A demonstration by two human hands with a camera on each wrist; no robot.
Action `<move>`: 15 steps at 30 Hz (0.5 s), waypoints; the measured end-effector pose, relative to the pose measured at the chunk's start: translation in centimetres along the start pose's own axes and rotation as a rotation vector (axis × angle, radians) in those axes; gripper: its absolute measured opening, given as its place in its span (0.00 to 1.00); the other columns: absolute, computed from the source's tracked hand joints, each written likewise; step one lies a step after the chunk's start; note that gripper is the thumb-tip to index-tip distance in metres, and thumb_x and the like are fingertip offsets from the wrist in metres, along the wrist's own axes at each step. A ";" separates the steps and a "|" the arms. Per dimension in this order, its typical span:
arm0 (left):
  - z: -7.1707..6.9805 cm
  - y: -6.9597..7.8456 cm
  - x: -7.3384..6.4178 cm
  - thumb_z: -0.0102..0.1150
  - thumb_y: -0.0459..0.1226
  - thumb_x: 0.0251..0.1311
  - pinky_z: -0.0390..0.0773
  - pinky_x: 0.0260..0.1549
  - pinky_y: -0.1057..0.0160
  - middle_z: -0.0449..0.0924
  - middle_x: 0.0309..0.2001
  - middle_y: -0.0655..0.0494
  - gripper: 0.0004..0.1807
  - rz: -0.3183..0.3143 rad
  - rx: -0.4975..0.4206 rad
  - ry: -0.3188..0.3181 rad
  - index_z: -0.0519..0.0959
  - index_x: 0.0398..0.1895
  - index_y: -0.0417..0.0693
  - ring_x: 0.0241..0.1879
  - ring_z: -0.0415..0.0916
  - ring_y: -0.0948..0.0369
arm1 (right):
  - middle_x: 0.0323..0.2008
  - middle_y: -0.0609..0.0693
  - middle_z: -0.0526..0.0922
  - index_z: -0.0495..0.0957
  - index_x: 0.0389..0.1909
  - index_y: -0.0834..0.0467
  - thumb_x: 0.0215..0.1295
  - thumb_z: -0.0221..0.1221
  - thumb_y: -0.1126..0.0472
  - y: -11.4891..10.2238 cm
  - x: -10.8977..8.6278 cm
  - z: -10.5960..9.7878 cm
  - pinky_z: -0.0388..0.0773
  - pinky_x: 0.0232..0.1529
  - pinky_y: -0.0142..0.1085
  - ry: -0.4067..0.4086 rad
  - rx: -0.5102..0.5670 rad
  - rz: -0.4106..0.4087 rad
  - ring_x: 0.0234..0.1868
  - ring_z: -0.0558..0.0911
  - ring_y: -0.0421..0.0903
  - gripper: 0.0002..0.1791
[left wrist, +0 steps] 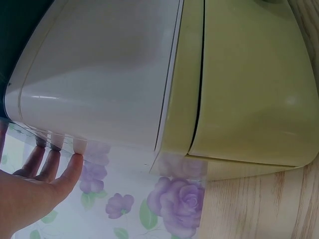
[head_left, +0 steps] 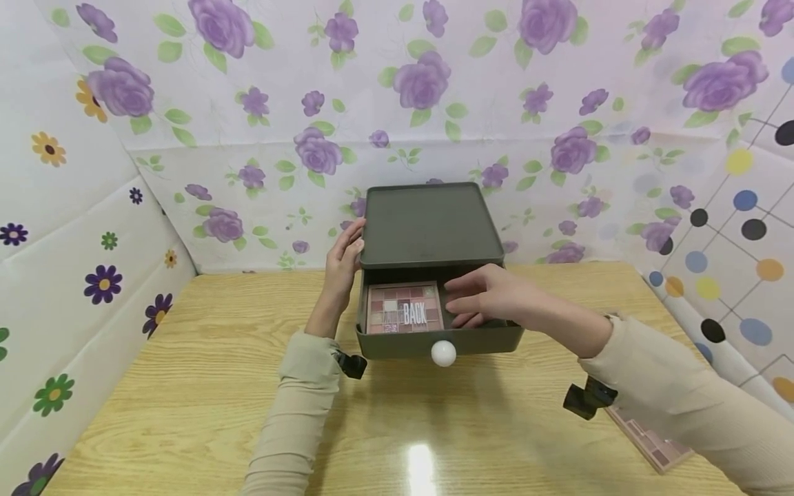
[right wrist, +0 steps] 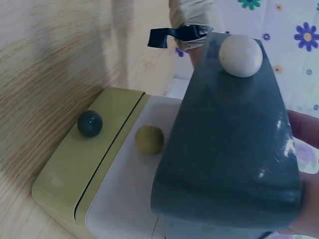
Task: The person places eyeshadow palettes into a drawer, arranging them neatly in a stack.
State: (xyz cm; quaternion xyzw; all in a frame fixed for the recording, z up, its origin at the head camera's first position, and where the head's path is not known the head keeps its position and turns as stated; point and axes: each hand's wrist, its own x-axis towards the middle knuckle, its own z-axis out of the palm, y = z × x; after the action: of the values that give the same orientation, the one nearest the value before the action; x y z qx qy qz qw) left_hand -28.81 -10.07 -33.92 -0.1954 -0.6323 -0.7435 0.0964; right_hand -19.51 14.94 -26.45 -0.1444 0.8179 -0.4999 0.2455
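The palette point(head_left: 397, 310) lies left in the open drawer point(head_left: 397, 346), its lettering partly unreadable. Beside it, the right hand point(head_left: 493, 297) reaches down, fingers slightly spread, undersides hidden. The left hand's point(head_left: 342, 260) extended fingers touch the cabinet point(head_left: 431, 224). A sleeve point(head_left: 682, 386) partly covers another palette point(head_left: 654, 444).

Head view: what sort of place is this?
Probably a makeshift recording booth, though I can't be sure: mismatched patterned coverings line three sides of a wood-grain table, where a small drawer unit stands. The person also wears a black wrist device on each arm.
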 end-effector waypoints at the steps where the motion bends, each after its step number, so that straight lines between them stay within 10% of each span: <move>1: -0.2 -0.3 0.1 0.39 0.33 0.64 0.72 0.38 0.68 0.60 0.63 0.40 0.26 -0.001 -0.006 0.001 0.60 0.65 0.37 0.49 0.67 0.63 | 0.58 0.66 0.67 0.59 0.63 0.70 0.62 0.55 0.62 0.1 -0.2 -0.1 0.77 0.40 0.38 0.001 0.012 -0.007 0.41 0.81 0.50 0.30; 15: -0.5 -1.2 0.4 0.40 0.34 0.65 0.72 0.39 0.66 0.61 0.63 0.42 0.25 0.007 -0.022 -0.001 0.61 0.65 0.40 0.50 0.68 0.60 | 0.53 0.69 0.69 0.61 0.62 0.70 0.61 0.57 0.62 1.0 -3.3 -3.0 0.76 0.42 0.41 0.050 0.104 -0.152 0.41 0.81 0.53 0.30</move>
State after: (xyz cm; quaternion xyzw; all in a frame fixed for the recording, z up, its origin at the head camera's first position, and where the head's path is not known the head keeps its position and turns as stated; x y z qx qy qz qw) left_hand -29.69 -10.30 -34.87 -0.1992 -0.6236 -0.7497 0.0966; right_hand -18.33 19.22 -25.30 -0.1806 0.7836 -0.5621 0.1936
